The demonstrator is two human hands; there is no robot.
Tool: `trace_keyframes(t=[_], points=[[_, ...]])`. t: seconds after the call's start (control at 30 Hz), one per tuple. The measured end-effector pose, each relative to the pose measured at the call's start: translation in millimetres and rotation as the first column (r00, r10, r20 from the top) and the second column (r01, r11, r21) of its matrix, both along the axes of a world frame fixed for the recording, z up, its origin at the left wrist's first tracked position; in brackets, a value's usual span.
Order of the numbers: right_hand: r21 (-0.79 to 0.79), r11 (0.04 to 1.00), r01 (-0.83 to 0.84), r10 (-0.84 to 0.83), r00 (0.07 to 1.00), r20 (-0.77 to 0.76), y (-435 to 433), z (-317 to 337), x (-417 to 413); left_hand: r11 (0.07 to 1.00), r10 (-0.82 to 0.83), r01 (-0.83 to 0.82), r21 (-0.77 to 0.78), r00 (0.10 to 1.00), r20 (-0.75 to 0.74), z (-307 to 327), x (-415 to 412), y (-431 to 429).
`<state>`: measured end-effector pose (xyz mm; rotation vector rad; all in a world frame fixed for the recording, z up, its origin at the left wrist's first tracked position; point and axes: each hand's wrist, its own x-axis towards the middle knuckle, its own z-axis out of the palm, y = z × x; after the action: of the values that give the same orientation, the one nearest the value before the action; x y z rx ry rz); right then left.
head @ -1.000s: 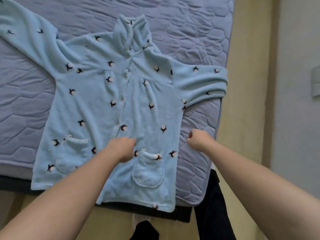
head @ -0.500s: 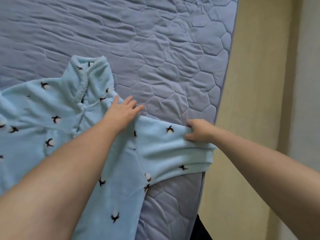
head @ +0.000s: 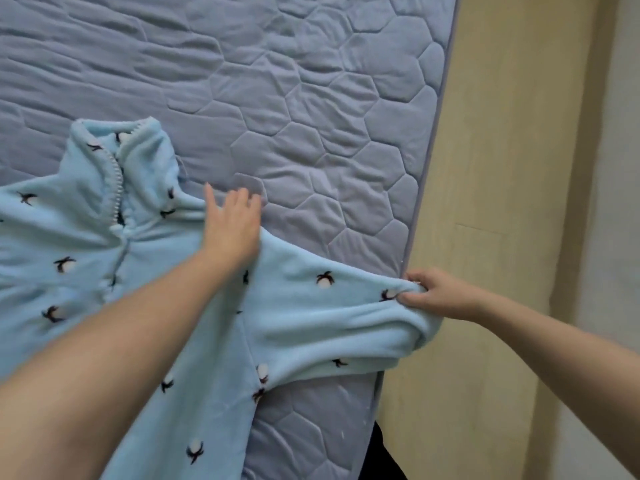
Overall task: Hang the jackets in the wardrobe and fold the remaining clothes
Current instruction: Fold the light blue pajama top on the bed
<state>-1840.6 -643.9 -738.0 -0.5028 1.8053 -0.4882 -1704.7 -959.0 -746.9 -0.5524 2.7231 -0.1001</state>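
Note:
A light blue fleece top [head: 86, 244] with small dark-and-white flower prints lies front-up on the quilted grey-blue mattress [head: 311, 81], collar pointing away from me. My left hand [head: 232, 226] rests flat on its right shoulder, fingers straight and spread. My right hand [head: 433, 294] pinches the far end of the right sleeve [head: 329, 317] at the mattress's right edge, and the sleeve is stretched out sideways between the two hands.
The mattress ends at the right in a piped edge [head: 426, 168]. Beyond it lies a yellowish wooden floor [head: 491, 168] and a pale wall [head: 620, 202]. A dark garment [head: 381, 459] shows at the bottom beside the bed.
My right hand has pulled the sleeve end outward to the mattress edge, stretching the sleeve straight. My left hand stays on the shoulder. Earlier both hands were down at the hem.

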Motion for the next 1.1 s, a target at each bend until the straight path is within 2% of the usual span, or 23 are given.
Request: trace_keyframes(t=[0.03,0.1,0.17,0.23,0.27,0.3,0.37,0.4,0.47,0.53,0.57,0.63,0.67,0.73,0.77,0.8,0.83,0.9,0.93,0.97,1.03,1.1], points=[[0.005,1.0,-0.001,0.001,0.999,0.034,2,3,0,0.993,-0.012,0.023,0.117,0.996,-0.094,0,3,29],[0.102,0.988,-0.12,0.102,0.981,0.164,7,12,1,0.921,-0.134,0.211,0.327,0.961,-0.244,-2,8,78],[0.276,0.888,-0.369,0.316,0.923,0.219,18,18,-5,0.873,-0.26,0.369,0.319,0.905,-0.336,-9,5,99],[0.397,0.775,-0.492,0.454,0.87,0.192,33,17,-18,0.908,-0.205,0.317,0.274,0.907,-0.369,-9,-12,97],[0.407,0.787,-0.464,0.436,0.885,0.166,42,17,-24,0.929,-0.126,0.237,0.286,0.926,-0.356,-8,-22,94],[0.387,0.844,-0.372,0.346,0.928,0.137,51,16,-31,0.937,-0.029,0.142,0.319,0.942,-0.334,-6,-30,92],[0.289,0.952,-0.098,0.076,0.993,0.086,65,18,-38,0.91,0.081,0.042,0.413,0.958,-0.275,0,-42,94],[0.251,0.968,-0.017,-0.001,0.997,0.072,69,18,-38,0.88,0.047,0.08,0.468,0.966,-0.255,3,-44,99],[0.222,0.975,-0.021,0.015,0.999,0.029,77,17,-33,0.758,-0.15,0.25,0.602,0.966,-0.212,11,-42,115],[0.233,0.971,-0.055,0.057,0.998,-0.002,83,17,-32,0.683,-0.383,0.391,0.617,0.911,-0.154,15,-36,135],[0.253,0.965,-0.07,0.065,0.997,0.03,86,19,-33,0.682,-0.442,0.42,0.599,0.889,-0.121,15,-35,141],[0.341,0.931,-0.13,0.085,0.986,0.143,93,26,-37,0.735,-0.432,0.398,0.549,0.899,-0.074,14,-40,146],[0.415,0.885,-0.213,0.148,0.972,0.182,98,31,-39,0.768,-0.397,0.359,0.53,0.917,-0.045,14,-44,146],[0.575,0.695,-0.431,0.387,0.899,0.207,109,37,-37,0.822,-0.353,0.303,0.482,0.935,0.014,14,-52,147],[0.628,0.606,-0.489,0.472,0.856,0.212,116,41,-36,0.833,-0.341,0.276,0.48,0.939,0.051,15,-55,149],[0.642,0.6,-0.478,0.468,0.86,0.203,125,43,-37,0.833,-0.341,0.254,0.492,0.935,0.095,16,-57,153],[0.629,0.654,-0.421,0.402,0.897,0.182,137,45,-41,0.821,-0.345,0.229,0.523,0.929,0.135,19,-59,157],[0.539,0.828,-0.158,0.121,0.987,0.105,159,55,-48,0.766,-0.393,0.204,0.61,0.899,0.192,29,-64,166],[0.48,0.877,-0.009,-0.02,0.998,0.056,171,58,-50,0.743,-0.428,0.217,0.633,0.881,0.201,35,-66,170],[0.436,0.892,0.12,-0.133,0.991,-0.001,181,61,-49,0.74,-0.44,0.235,0.631,0.878,0.189,39,-69,174],[0.378,0.89,0.256,-0.255,0.965,-0.054,197,65,-44,0.784,-0.351,0.208,0.584,0.926,0.141,44,-76,179],[0.361,0.852,0.379,-0.405,0.914,-0.003,209,70,-38,0.812,-0.226,0.103,0.575,0.963,0.147,45,-79,179]])
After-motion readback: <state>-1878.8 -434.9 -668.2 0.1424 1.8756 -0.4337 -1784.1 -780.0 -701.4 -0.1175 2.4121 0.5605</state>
